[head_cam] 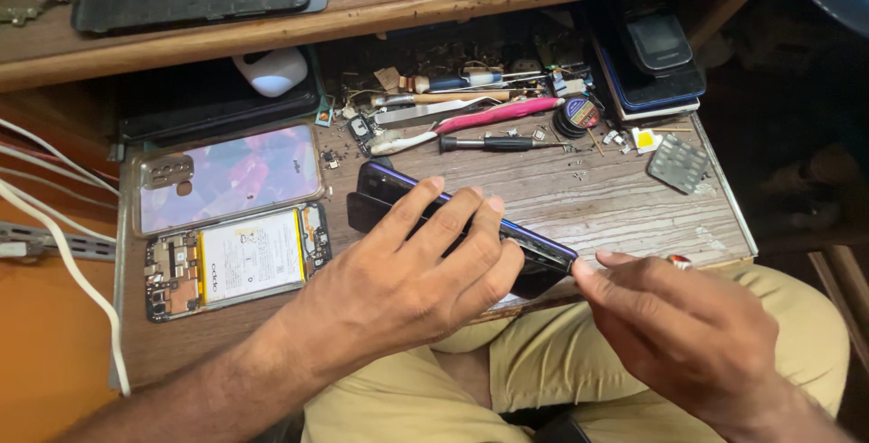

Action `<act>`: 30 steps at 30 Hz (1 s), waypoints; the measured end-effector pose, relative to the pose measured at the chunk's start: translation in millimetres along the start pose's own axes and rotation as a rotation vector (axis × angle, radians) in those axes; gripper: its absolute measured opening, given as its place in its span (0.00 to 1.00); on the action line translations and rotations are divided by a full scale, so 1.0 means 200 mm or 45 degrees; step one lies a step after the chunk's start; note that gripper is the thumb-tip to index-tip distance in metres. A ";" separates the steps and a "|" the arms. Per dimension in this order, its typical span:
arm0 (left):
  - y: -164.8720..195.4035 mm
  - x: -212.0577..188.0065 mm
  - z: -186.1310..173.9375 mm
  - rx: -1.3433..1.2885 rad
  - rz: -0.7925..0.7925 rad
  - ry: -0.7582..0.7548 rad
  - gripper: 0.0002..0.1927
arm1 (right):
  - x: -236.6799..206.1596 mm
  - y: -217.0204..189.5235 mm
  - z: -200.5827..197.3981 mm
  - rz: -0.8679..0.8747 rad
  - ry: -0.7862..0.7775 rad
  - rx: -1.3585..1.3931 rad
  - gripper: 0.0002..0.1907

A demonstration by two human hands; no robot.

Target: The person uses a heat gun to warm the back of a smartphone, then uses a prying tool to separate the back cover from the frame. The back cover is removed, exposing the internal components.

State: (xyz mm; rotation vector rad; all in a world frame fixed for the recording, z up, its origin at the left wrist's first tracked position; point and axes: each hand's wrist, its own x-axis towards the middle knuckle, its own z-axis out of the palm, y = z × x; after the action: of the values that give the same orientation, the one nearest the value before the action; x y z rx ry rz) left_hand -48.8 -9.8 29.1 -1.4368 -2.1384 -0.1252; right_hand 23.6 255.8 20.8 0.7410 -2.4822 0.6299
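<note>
My left hand [412, 266] is closed around a dark phone [471, 226], fingers [453, 217] draped over its upper edge, phone tilted on its long side at frame centre above the pull-out tray [625, 212]. My right hand [674, 316] is pinched at the phone's lower right corner, fingertips [584, 269] touching its edge; whether a small tool is pinched there I cannot tell.

Left of centre: an opened phone [237, 260] lies flat, with a pale rectangular battery label bordered in yellow and circuit boards showing at both ends. Just above it, a back cover [226, 179] with a pink-violet sheen, camera cutout at its left end.

Upper centre of the tray: a black-handled screwdriver [493, 143], pink tweezers [493, 115], a wooden-handled tool [444, 96], a round dark roll [577, 117] with a coloured label, scattered small parts. Upper right: a stack of phones [652, 67]. Right: a grey perforated plate [679, 162], beside a small yellow-and-white card [644, 140]. A white rounded case [272, 70] sits upper left, under the wooden shelf [362, 9].

Tray surface: worn, scratched grey wood with a metal rim. White cables [63, 253] run down the far left. My khaki trousers [561, 352] fill the bottom.
</note>
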 end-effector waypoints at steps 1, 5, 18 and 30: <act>0.00 0.00 0.00 -0.002 -0.004 0.003 0.17 | -0.01 0.00 0.00 -0.058 0.015 -0.054 0.13; 0.01 0.00 -0.01 0.029 -0.001 -0.005 0.17 | -0.03 0.04 0.00 0.092 -0.030 0.095 0.14; 0.01 0.00 -0.01 0.024 0.000 0.007 0.16 | -0.05 0.07 0.01 0.433 -0.122 0.360 0.09; 0.01 0.00 0.00 0.052 0.004 0.035 0.15 | -0.06 0.03 0.03 0.164 -0.029 0.070 0.09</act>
State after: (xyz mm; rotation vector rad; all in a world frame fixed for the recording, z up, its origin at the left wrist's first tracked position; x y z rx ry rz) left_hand -46.9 -9.6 29.1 -1.4076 -2.1045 -0.0986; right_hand 27.4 260.8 7.5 0.6145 -2.5580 0.7428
